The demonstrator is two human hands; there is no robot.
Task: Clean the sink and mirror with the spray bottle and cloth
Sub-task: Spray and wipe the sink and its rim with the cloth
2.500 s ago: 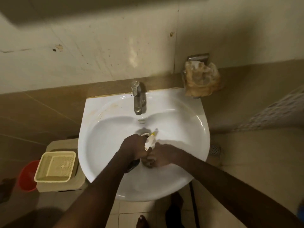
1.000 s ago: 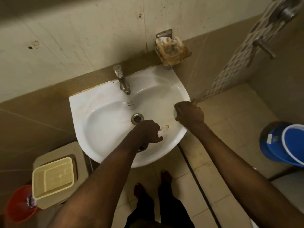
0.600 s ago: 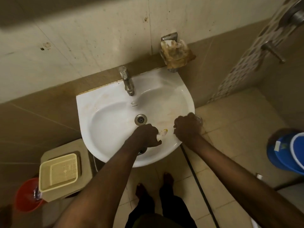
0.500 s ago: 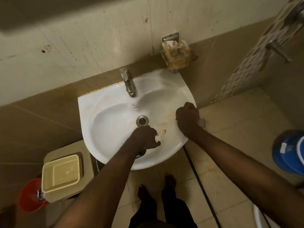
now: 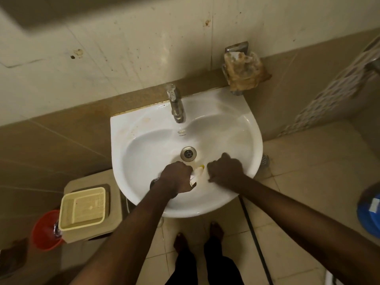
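A white wall sink (image 5: 144, 145) with a steel drain (image 5: 188, 153) fills the middle of the view. My left hand (image 5: 176, 177) grips the spray bottle (image 5: 197, 172) over the front of the basin. Its white head and yellow nozzle tip point toward the right, and its dark body shows under my wrist. My right hand (image 5: 225, 170) is curled into a fist and presses on the basin's right inner wall, just right of the nozzle. The cloth is almost wholly hidden under that fist.
A steel tap (image 5: 175, 105) stands at the sink's back. A wall holder with a crumpled brownish bag (image 5: 244, 73) hangs at the back right. Left on the floor are a cream basket (image 5: 82, 208) and a red bucket (image 5: 44, 231); right, a blue bucket (image 5: 370, 212) and a black hose (image 5: 253, 233).
My right hand has slid from the sink's right rim down into the basin, close to the nozzle. My left hand keeps the bottle in about the same place.
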